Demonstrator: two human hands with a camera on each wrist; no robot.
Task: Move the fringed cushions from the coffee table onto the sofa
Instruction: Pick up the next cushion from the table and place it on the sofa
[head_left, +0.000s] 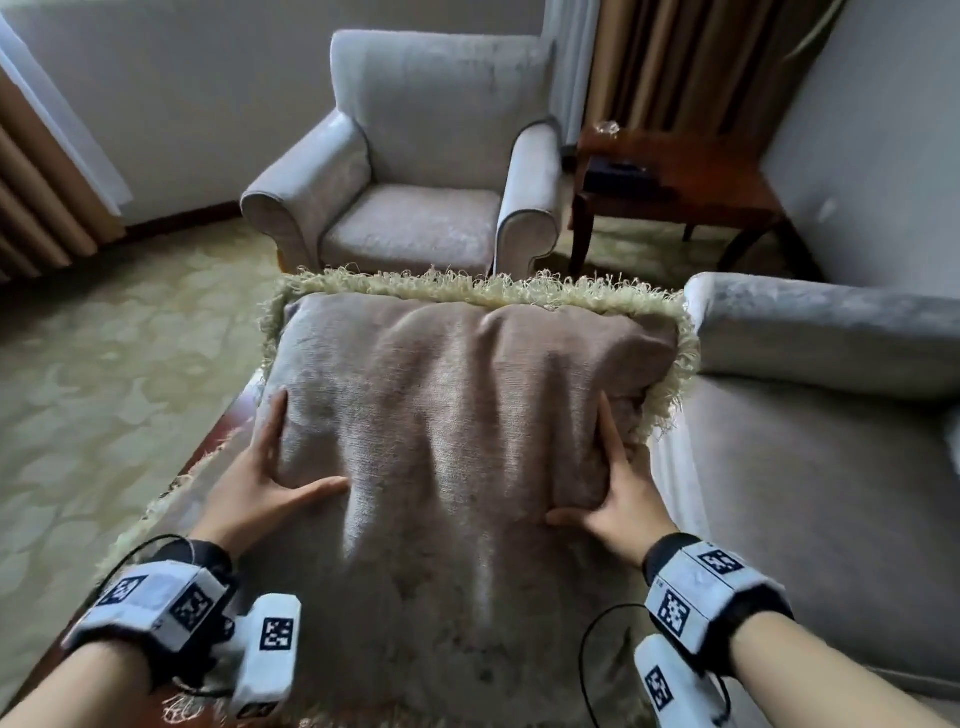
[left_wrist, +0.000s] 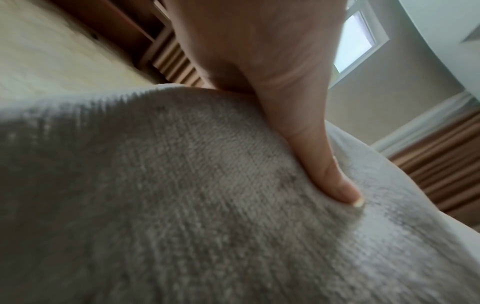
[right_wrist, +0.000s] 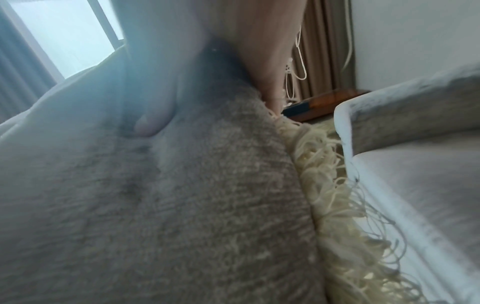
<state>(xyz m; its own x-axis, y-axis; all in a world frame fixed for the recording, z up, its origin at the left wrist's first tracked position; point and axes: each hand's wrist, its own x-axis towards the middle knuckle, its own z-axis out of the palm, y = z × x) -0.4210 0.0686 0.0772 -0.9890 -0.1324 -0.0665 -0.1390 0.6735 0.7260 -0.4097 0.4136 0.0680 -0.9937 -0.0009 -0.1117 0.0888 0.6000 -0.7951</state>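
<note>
A grey-brown fringed cushion (head_left: 467, 384) with a cream fringe fills the middle of the head view, its far edge raised. My left hand (head_left: 298, 452) grips its left side, thumb pressed into the top (left_wrist: 335, 181). On the other side my right hand (head_left: 582, 457) grips it, thumb dented into the fabric (right_wrist: 153, 123). The rest of both hands' fingers are hidden behind the cushion (left_wrist: 182, 205) (right_wrist: 182, 205). Below it, the fringe of a second cushion (head_left: 166, 504) lies on the dark wood coffee table (head_left: 226, 428). The grey sofa (head_left: 831, 467) (right_wrist: 428, 185) stands just to the right.
A grey armchair (head_left: 415, 182) faces me beyond the cushion. A dark wooden side table (head_left: 685, 182) with a black box on it stands in the far right corner, by brown curtains. Patterned pale green carpet (head_left: 104, 364) covers the floor at left.
</note>
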